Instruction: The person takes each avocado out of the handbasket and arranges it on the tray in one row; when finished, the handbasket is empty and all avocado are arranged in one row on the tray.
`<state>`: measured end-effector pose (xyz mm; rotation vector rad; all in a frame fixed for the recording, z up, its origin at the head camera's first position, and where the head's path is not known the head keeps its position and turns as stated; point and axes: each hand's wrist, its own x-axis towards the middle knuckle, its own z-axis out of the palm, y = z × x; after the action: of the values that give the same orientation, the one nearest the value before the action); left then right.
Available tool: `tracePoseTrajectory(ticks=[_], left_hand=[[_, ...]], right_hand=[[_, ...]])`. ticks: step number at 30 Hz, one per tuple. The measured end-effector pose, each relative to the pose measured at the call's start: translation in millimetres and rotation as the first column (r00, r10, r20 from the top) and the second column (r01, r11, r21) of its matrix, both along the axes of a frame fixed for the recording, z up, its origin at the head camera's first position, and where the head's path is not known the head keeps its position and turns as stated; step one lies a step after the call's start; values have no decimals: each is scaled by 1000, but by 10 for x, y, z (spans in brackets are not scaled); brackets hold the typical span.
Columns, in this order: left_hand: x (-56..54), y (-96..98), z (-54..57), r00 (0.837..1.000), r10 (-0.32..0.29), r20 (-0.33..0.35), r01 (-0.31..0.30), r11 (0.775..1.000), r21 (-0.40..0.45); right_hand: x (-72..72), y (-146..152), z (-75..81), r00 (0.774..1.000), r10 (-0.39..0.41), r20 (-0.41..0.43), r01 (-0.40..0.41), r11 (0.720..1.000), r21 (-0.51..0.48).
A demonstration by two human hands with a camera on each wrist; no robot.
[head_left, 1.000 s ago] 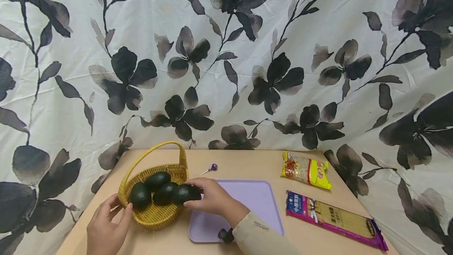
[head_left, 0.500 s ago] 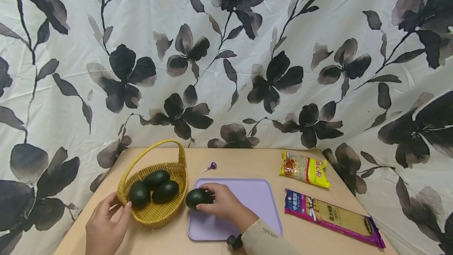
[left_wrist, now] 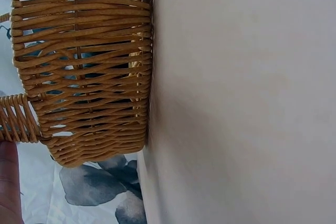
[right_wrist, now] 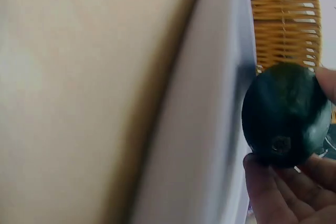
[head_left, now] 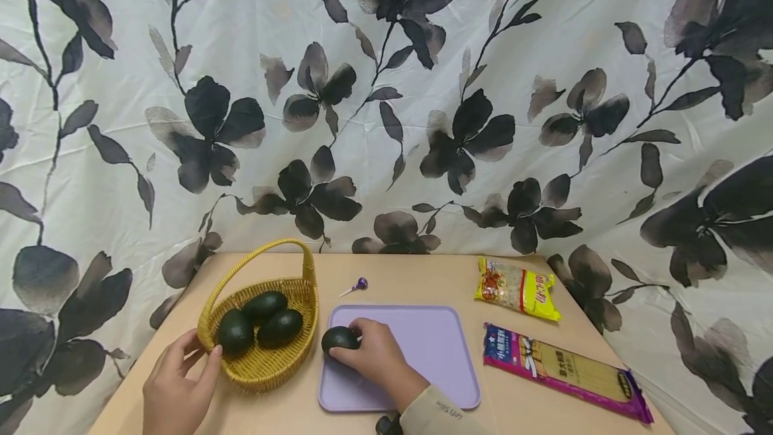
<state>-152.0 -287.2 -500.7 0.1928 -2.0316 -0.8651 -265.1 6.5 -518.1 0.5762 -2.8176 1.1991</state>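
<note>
Avocado (head_left: pixel 339 340) moved from basket (head_left: pixel 256 376) to left edge of tray (head_left: pixel 429 348), right grip (head_left: pixel 379 356) pinching it, left grip (head_left: pixel 178 382) holding basket; early release risked rolloff.

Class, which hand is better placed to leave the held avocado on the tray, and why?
Probably the right hand: it holds the avocado at the tray's basket-side edge. The left hand is farther away, holding the basket.

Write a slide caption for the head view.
Right hand gripping an avocado at a purple tray, left hand touching a basket.
</note>
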Motion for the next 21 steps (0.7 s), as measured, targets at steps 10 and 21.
tracePoseTrajectory(ticks=[10, 21], left_hand=[[-5, -2, 4, 1000, 5, 26, -6, 1000, 18], [-6, -25, -1, 1000, -8, 4, 8, 1000, 0]], right_hand=[[85, -61, -37, 999, -52, 9, 51, 999, 13], [103, 45, -50, 998, 49, 51, -46, 998, -53]])
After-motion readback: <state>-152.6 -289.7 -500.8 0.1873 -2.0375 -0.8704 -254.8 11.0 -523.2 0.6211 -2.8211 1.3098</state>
